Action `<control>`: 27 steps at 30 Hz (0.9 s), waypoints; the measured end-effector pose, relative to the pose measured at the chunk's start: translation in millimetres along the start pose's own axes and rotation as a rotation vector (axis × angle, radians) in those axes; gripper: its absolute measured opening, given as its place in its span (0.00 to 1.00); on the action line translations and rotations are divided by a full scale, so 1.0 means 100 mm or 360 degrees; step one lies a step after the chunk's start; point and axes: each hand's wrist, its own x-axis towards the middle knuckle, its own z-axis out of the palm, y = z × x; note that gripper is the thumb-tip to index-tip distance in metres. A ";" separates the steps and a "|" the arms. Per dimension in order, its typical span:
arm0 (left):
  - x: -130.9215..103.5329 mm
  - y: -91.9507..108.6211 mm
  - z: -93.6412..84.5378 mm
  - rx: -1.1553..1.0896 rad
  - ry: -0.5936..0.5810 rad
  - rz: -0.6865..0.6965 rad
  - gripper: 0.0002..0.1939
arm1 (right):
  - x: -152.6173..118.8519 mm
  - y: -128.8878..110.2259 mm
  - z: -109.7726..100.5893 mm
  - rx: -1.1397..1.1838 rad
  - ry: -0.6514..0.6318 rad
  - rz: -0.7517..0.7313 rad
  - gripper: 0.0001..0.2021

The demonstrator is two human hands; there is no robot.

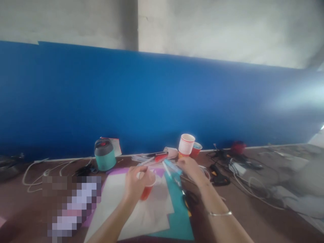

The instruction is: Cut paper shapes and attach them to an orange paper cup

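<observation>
A red paper cup (146,193) with a white rim stands upright over the white paper sheets (113,202) in the middle. My left hand (135,182) is closed on its left side, with fingers at the rim. Farther right, my right hand (191,168) reaches to the foot of a tall stack of white paper cups (186,145); its fingertips are blurred, and whether they hold anything is hidden. Just behind that stack is another red cup (196,150). A clear blue-tinted strip (172,166) lies left of my right hand.
Scissors (186,200) lie on teal paper (177,222). A black glue gun (219,176) and tangled cables are at the right. A teal-and-grey jar (105,158) stands back left, near white cable (32,179). A blue panel (152,101) rises behind.
</observation>
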 end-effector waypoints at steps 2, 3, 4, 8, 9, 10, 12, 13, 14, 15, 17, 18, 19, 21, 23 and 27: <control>0.00 0.00 0.00 -0.0030 0.0002 -0.0068 0.10 | 0.06 -0.10 0.20 -0.0010 0.0002 -0.0077 0.09; 0.01 0.01 -0.01 -0.0037 0.0008 -0.0086 0.10 | 0.08 -0.16 0.30 -0.0019 0.0030 -0.0097 0.07; 0.01 0.02 -0.02 -0.0041 0.0014 -0.0096 0.11 | 0.11 -0.21 0.39 -0.0027 0.0059 -0.0110 0.06; 0.03 0.05 -0.07 -0.0070 0.0043 -0.0086 0.11 | 0.18 -0.26 0.54 -0.0045 0.0134 -0.0136 0.11; 0.04 0.05 -0.08 -0.0083 0.0041 -0.0088 0.12 | 0.19 -0.24 0.53 -0.0046 0.0140 -0.0137 0.13; 0.04 0.05 -0.08 -0.0099 0.0033 -0.0101 0.12 | 0.20 -0.22 0.52 -0.0048 0.0142 -0.0133 0.15; 0.04 0.05 -0.08 -0.0129 0.0006 -0.0155 0.12 | 0.20 -0.16 0.50 -0.0056 0.0136 -0.0112 0.18; 0.04 0.05 -0.08 -0.0142 -0.0011 -0.0188 0.12 | 0.19 -0.13 0.49 -0.0065 0.0123 -0.0103 0.19; 0.04 0.04 -0.07 -0.0153 -0.0028 -0.0216 0.12 | 0.18 -0.11 0.48 -0.0077 0.0102 -0.0100 0.18; 0.04 0.04 -0.07 -0.0165 -0.0042 -0.0237 0.12 | 0.16 -0.10 0.48 -0.0092 0.0075 -0.0100 0.17; 0.03 0.04 -0.05 -0.0184 -0.0055 -0.0253 0.13 | 0.12 -0.10 0.48 -0.0123 0.0008 -0.0100 0.16; 0.03 0.05 -0.05 -0.0192 -0.0059 -0.0254 0.13 | 0.11 -0.11 0.49 -0.0135 -0.0027 -0.0092 0.16; 0.02 0.05 -0.05 -0.0197 -0.0058 -0.0256 0.13 | 0.09 -0.13 0.49 -0.0145 -0.0062 -0.0078 0.16; 0.02 0.06 -0.05 -0.0208 -0.0064 -0.0277 0.13 | 0.07 -0.17 0.49 -0.0158 -0.0127 -0.0053 0.18; 0.03 0.06 -0.05 -0.0239 -0.0076 -0.0322 0.14 | 0.05 -0.20 0.47 -0.0162 -0.0182 -0.0064 0.19; 0.04 0.05 -0.05 -0.0390 -0.0114 -0.0430 0.16 | -0.03 -0.31 0.29 -0.0194 -0.0267 0.0090 0.23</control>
